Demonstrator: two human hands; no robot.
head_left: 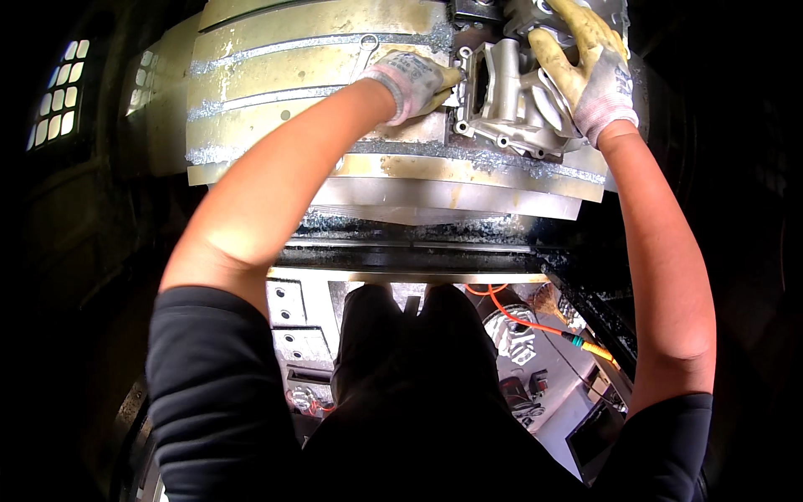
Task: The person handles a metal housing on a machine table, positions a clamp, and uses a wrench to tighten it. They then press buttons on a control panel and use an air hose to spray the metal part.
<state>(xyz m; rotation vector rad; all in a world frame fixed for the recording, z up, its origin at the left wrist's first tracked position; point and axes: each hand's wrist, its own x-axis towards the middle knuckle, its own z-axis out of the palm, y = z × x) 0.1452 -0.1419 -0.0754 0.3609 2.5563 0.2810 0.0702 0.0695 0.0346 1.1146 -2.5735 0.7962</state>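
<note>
Grip of the left hand (pixel 412 82) is narrow, its gloved fingers drawn together and pointing to 3 o'clock, their tips at the 9 o'clock edge of a silvery metal casting (pixel 504 88); whether they pinch anything small, I cannot tell. Grip of the right hand (pixel 597 75) is wide, thumb and fingers spread between 10 and 12 o'clock over the casting's 2 o'clock side. Both gloves are pale and knitted, with yellowish fingers.

The casting lies at 1 o'clock from the middle of the view, on a slotted metal tabletop (pixel 276 75). A dark opening shows toward its 9 o'clock side, and small holed lugs line its 6 o'clock edge. Greyish metal chips (pixel 222 107) fill the tabletop's long slots. At 10 o'clock from the left hand lies a ring-ended wrench (pixel 368 43). Beyond the casting, toward 12 o'clock, sits a darker grey metal part (pixel 522 15), partly covered by the right hand. Lower down, at 4 o'clock from the middle, runs an orange hose (pixel 523 320)
</note>
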